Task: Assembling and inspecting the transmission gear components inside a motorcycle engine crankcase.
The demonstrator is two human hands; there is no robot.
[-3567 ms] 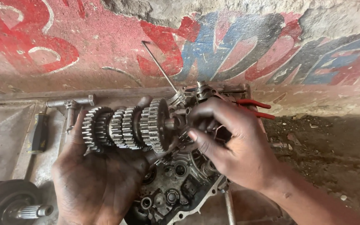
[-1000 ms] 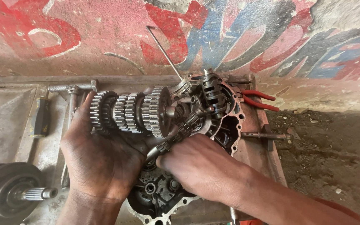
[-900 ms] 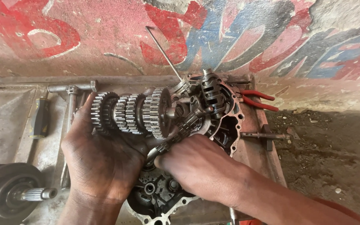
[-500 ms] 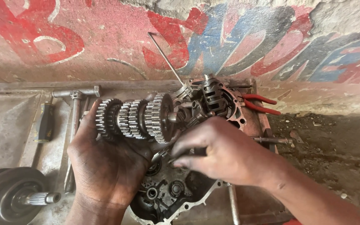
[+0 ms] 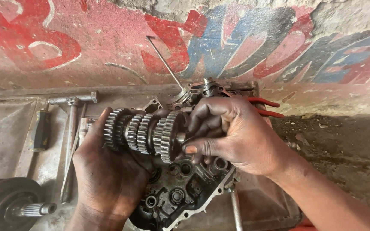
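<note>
A rough wall (image 5: 236, 47) daubed with red and blue paint fills the top of the frame, above a worn, oil-stained metal surface (image 5: 5, 132) that runs across the lower half; bare dirt ground (image 5: 343, 145) lies at the right.

Head view: at centre frame, the left hand (image 5: 108, 171) comes up from the bottom edge and cradles a gear cluster (image 5: 144, 132), a row of toothed steel gears lying on its side, the fingers curled under and behind it in a clenched grip. The right hand (image 5: 232, 132) enters from the lower right and closes over the cluster's right end, thumb pressed against the outermost gear; what its fingers pinch beneath cannot be told. Directly below both hands sits an open engine crankcase (image 5: 180, 196), dark with grease, its bearing holes showing. A thin metal rod (image 5: 163, 64) slants up from behind the hands toward the wall. Red-handled pliers (image 5: 266, 107) poke out just right of the right hand. At left of frame lie a T-handle wrench (image 5: 71, 128) and a black-handled screwdriver (image 5: 41, 130), well apart from the hands. In the lower left corner rests a black round part with a splined shaft (image 5: 13, 209).
</note>
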